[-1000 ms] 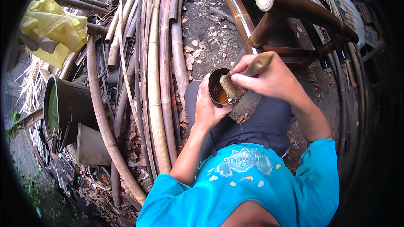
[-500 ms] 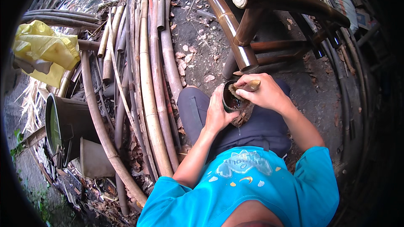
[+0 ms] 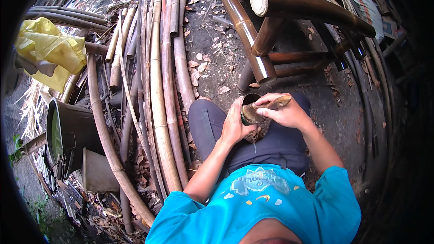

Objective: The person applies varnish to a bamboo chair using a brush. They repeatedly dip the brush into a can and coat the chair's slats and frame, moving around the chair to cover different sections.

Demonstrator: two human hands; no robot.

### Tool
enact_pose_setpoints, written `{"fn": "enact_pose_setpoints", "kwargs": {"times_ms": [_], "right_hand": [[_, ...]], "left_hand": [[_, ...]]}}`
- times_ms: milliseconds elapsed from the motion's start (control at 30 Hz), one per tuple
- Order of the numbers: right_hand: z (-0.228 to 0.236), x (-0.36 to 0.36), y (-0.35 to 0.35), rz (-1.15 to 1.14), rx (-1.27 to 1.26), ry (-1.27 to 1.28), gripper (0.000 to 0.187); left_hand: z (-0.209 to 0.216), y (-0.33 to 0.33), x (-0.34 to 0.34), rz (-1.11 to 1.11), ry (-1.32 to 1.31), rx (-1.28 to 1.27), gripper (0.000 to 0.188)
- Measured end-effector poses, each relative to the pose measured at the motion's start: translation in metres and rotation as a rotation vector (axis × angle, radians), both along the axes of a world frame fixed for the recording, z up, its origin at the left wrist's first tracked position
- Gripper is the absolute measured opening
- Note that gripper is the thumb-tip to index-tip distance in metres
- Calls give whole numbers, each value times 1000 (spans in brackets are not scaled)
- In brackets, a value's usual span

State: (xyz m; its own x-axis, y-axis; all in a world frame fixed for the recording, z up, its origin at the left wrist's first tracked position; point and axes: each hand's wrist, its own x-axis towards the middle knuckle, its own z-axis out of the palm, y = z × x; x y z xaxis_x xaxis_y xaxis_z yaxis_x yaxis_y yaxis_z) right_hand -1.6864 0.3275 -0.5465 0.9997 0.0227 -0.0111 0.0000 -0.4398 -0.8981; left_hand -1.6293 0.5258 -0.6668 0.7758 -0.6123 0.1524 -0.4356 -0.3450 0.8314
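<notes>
Over my lap, my left hand [image 3: 233, 122] is closed around the side of a dark round can [image 3: 252, 97]. Pinched in the fingers of my right hand [image 3: 285, 112] is a paintbrush [image 3: 277, 103] with a worn wooden handle pointing up to the right. Its light brown bristles lie across the can's opening, at the near rim. Dark liquid that shows in the can half a second ago is mostly covered by the brush now. Just below the can, a rough brown clump [image 3: 257, 134] shows between my legs; its kind is unclear.
Ahead to the right stands a glossy dark bamboo chair [image 3: 251, 31], its front leg close beyond my hands. Long bamboo poles [image 3: 158, 72] lie at my left. Farther left are a black bucket [image 3: 79, 129], a grey container [image 3: 100, 171] and a yellow plastic sheet [image 3: 49, 49].
The brush has shifted from the can's far right side to its near rim, bristles now laid across the opening. My right hand has tilted the handle outward. My left hand keeps its hold.
</notes>
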Motion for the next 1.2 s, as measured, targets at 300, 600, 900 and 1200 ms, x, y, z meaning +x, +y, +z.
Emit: {"fn": "enact_pose_setpoints", "kwargs": {"times_ms": [300, 600, 900, 1200], "right_hand": [[-17, -8, 13, -65, 71, 81, 23], [-58, -27, 9, -286, 298, -20, 25], [-97, -45, -1, -565, 1236, -9, 28], [-91, -34, -10, -634, 1196, -162, 37]], "left_hand": [[-17, 8, -8, -3, -35, 6, 109], [-9, 10, -10, 54, 136, -95, 107], [26, 13, 1, 157, 142, -258, 98], [87, 68, 31, 401, 92, -461, 100]]}}
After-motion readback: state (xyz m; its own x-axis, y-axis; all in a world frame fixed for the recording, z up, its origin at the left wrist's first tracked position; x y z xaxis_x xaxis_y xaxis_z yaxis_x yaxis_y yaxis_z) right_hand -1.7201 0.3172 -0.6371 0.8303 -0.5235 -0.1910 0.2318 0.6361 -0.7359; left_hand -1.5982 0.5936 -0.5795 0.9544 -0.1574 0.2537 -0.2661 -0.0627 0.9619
